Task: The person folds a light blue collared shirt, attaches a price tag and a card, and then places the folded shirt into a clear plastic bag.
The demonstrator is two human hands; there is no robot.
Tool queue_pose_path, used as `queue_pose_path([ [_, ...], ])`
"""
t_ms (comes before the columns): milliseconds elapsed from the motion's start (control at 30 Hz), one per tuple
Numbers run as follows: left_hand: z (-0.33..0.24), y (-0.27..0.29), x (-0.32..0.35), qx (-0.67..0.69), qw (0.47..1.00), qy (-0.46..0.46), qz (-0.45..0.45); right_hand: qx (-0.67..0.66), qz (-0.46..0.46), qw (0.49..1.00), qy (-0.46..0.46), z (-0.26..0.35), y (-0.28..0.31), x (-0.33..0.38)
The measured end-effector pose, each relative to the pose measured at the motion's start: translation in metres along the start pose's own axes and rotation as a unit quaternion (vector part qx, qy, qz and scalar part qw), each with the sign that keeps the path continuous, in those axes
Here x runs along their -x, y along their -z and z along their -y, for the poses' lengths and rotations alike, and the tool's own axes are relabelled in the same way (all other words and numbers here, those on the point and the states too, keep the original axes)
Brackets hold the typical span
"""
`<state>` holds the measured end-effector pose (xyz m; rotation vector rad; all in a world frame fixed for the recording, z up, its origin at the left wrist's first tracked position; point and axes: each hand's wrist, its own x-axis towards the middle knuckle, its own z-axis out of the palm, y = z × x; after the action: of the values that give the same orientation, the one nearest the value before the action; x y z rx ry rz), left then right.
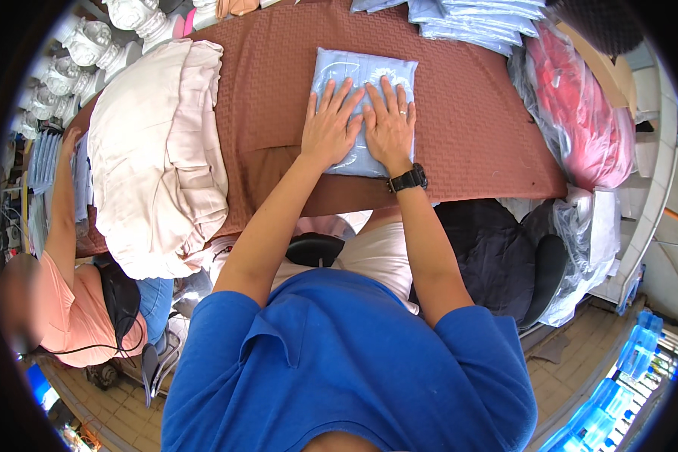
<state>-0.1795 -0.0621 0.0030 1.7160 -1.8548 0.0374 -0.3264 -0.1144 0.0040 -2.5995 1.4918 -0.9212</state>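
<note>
A folded light-blue garment in a clear plastic bag [339, 66] lies flat on the brown cloth-covered table [271, 83] in front of me. My left hand [330, 126] rests palm down on its left half, the fingers stretched toward the far edge. Beside it, my right hand [389, 124] presses flat on the right half, fingers spread, with a ring and a black wristwatch [408, 179] on that arm. The thumbs nearly meet in the middle. Between and below the hands, the plastic shows shiny wrinkles.
Cream cloth [151, 151] is heaped at the table's left. Bagged blue garments [474, 19] are stacked at the far right, near a clear bag of red material [580, 113]. A person in a peach shirt [90, 316] sits at left. White sculpted pieces [90, 45] stand far left.
</note>
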Motion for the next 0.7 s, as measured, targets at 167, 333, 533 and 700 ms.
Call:
queue_pose_path([
  [167, 0.0022, -0.0022, -0.0002, 0.006, 1.0, 0.005, 0.008, -0.014, 0.009, 1.0, -0.007, -0.0007, -0.0003, -0.0003],
  [333, -0.0005, -0.0009, -0.0023, 0.008, 1.0, 0.018, 0.023, -0.02, 0.015, 1.0, -0.018, -0.001, -0.0009, -0.0005],
  [533, 0.0006, 0.0005, -0.0032, 0.032, 0.999, 0.028, 0.028, -0.019, 0.022, 0.999, -0.029, 0.0023, 0.0, -0.0021],
  [700, 0.0003, -0.0004, -0.0044, 0.04, 0.998, 0.028, 0.026, -0.006, 0.019, 0.999, -0.026, 0.0011, -0.0015, -0.0028],
])
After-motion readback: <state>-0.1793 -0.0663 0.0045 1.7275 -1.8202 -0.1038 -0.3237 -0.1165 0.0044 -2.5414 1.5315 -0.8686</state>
